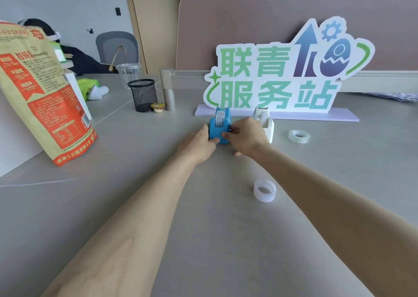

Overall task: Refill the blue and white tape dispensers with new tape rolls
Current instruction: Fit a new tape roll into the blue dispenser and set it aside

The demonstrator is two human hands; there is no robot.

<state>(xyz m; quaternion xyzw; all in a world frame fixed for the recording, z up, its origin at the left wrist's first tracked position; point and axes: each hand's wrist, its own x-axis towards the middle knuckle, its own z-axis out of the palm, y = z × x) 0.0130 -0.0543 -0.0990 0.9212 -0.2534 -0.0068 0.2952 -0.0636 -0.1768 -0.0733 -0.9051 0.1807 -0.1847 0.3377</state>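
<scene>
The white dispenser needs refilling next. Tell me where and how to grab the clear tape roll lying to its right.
The clear tape roll lies flat, hole up, apart from the white dispenser. It is probably best taken from above: pinch its outer rim on opposite sides, or put the thumb outside and a finger in the hole.

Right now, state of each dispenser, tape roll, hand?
blue plastic tape dispenser: upright, held both sides.
white plastic tape dispenser: upright, right of blue one.
clear tape roll: flat, loose.
frosted white tape roll: flat, loose.
left hand: grips blue dispenser.
right hand: grips blue dispenser.
</scene>
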